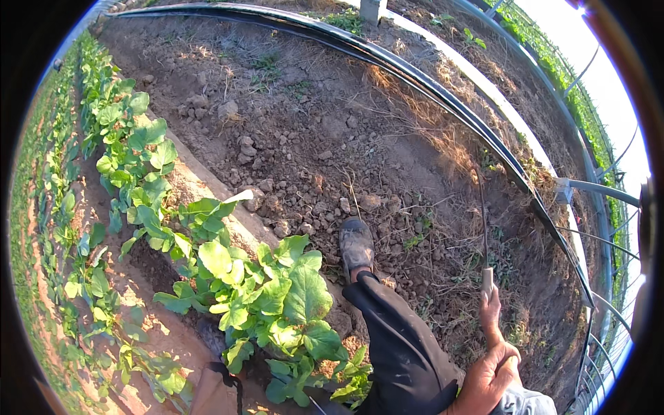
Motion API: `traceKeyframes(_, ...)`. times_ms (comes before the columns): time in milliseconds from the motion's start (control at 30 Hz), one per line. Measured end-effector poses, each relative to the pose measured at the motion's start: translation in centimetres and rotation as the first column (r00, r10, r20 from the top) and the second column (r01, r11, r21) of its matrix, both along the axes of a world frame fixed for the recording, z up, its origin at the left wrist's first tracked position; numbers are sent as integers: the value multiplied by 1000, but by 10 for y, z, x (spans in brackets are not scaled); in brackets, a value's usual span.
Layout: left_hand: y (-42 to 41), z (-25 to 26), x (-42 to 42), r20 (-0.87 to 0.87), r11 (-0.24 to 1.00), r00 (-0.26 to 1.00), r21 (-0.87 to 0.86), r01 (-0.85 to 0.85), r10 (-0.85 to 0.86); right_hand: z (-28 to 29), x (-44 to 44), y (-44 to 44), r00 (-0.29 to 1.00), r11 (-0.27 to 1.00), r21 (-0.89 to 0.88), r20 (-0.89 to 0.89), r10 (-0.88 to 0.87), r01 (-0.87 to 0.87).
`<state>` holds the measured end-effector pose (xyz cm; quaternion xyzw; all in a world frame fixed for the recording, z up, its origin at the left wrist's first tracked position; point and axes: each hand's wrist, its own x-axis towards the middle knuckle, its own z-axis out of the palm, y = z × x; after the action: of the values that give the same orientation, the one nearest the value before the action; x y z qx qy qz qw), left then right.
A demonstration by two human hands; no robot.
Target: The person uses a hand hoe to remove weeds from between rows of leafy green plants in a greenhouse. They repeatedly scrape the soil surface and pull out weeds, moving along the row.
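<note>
Near the lower right, my right hand (490, 311) is closed around the short, light-coloured handle (487, 282) of a hand tool. Its long, thin, rust-brown metal shaft (483, 218) extends away towards dry grass, where its far end is hard to make out. My left hand (482, 376) lies across my right wrist and appears to clasp it; some of its fingers are hidden. A light grey sleeve (524, 402) shows beside it. Left of the hands stretches my leg in dark trousers (404, 342), with a dusty dark shoe (357, 244) on loose soil.
Leafy green crop plants (280, 290) grow in rows at the left, beside a raised soil edge (202, 176). Clods (249, 148) lie over the ground. Black plastic sheeting (441, 96) curves along the right, before metal tubes (602, 189) and a concrete post (372, 10).
</note>
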<state>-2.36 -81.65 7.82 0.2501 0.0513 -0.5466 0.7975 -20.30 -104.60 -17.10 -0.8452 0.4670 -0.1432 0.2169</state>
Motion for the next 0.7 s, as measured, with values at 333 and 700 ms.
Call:
traceKeyframes(333, 6, -5, 2, 361, 996, 932, 93, 8, -41, -4, 59, 91, 874, 741, 670, 336, -351, 40)
traceKeyframes(700, 15, -10, 17, 51, 953, 958, 103, -285, 281, -6, 482, 32, 833, 874, -18, 291, 470, -486)
